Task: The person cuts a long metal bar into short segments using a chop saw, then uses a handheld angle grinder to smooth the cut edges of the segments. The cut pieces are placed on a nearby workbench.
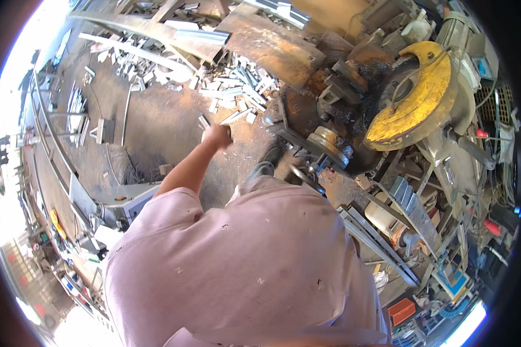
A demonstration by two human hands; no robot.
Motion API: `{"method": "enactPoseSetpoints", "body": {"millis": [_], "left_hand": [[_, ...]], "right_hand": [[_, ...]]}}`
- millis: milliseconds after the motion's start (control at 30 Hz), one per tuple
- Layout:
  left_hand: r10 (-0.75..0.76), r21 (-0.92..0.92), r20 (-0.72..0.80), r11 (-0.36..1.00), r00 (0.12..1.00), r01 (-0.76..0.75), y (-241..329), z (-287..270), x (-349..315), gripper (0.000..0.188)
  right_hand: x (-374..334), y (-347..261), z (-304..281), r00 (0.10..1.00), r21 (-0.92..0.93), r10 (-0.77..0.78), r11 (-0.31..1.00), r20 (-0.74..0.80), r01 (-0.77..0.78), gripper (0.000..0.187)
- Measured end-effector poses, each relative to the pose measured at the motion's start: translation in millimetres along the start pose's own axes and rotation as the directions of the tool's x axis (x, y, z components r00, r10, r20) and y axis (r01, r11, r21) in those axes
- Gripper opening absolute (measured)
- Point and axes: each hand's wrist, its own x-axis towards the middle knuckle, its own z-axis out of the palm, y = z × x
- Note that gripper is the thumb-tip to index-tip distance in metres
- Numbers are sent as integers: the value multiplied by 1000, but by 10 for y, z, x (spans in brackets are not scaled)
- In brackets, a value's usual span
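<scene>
My left hand (216, 137) is closed, reaching forward over the workshop floor. A short silvery metal piece (204, 121) sticks out at its far left side and appears to be in the grip; the fingers hide the rest. To the right of the hand stands a cut-off saw with a yellow blade guard (440, 98). The saw's dark, greasy bed carries a vise (336, 95). A round metal handwheel part (327, 141) sits at the bed's near edge. My right hand is out of view.
Metal offcuts (237, 87) lie heaped beyond the hand. A rusty plate (272, 46) leans behind them. Long metal profiles (379, 246) stand at my right, near a tilted metal rack (408, 205). At the left are a grey machine housing (136, 202) and curved rails (52, 139).
</scene>
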Motion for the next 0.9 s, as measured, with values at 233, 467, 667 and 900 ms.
{"method": "enactPoseSetpoints", "body": {"millis": [233, 467, 667, 900], "left_hand": [[-332, -490, -149, 843, 932, 222, -606, 83, -284, 47], [-118, -205, 168, 967, 979, 152, -739, 1485, -1279, 46], [-12, -201, 374, 975, 928, 94, -862, 2301, -2162, 48], [-324, -353, 205, 856, 923, 379, -1130, 2267, -2295, 48]], "right_hand": [[291, -1015, -865, 988, 518, 71, 845, 141, -134, 46], [-83, -1648, -893, 995, 519, -34, 855, 98, -22, 35], [-359, -2067, -723, 962, 413, -220, 901, 162, 136, 39], [-767, -3412, -1089, 867, -37, -432, 890, 247, 454, 30]]}}
